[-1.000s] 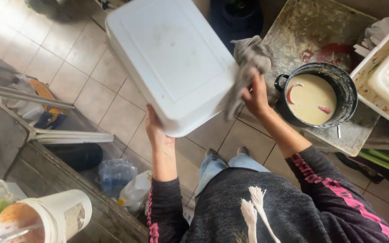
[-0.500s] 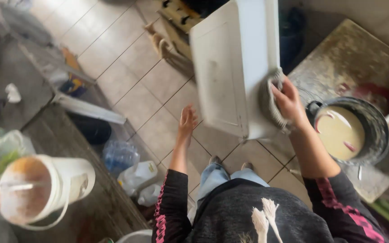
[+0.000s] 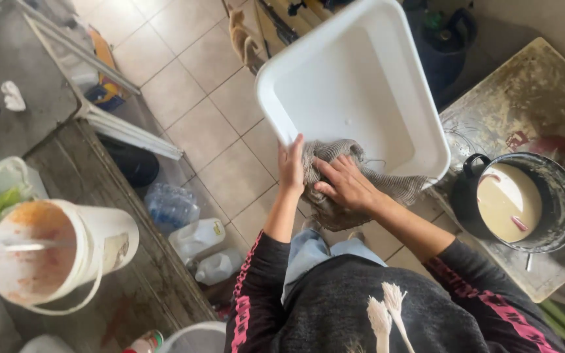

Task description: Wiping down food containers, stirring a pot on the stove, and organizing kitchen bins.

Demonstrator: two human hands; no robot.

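A large white rectangular plastic tub (image 3: 354,91) is held up in front of me with its inside facing me. My left hand (image 3: 291,167) grips its near rim at the lower left corner. My right hand (image 3: 346,183) presses a grey knitted cloth (image 3: 335,196) against the tub's near edge, fingers spread over the cloth. The cloth hangs down below the rim towards my lap.
A black pot (image 3: 524,202) of beige liquid sits on a stained board (image 3: 531,104) at right. A white bucket (image 3: 53,252) with orange residue stands on a wooden bench (image 3: 132,261) at left. Plastic bottles (image 3: 197,238) lie on the tiled floor (image 3: 184,85).
The tub has been turned over from its underside to its open inside facing me. My right hand with the cloth moved from the tub's outer side to its near rim.
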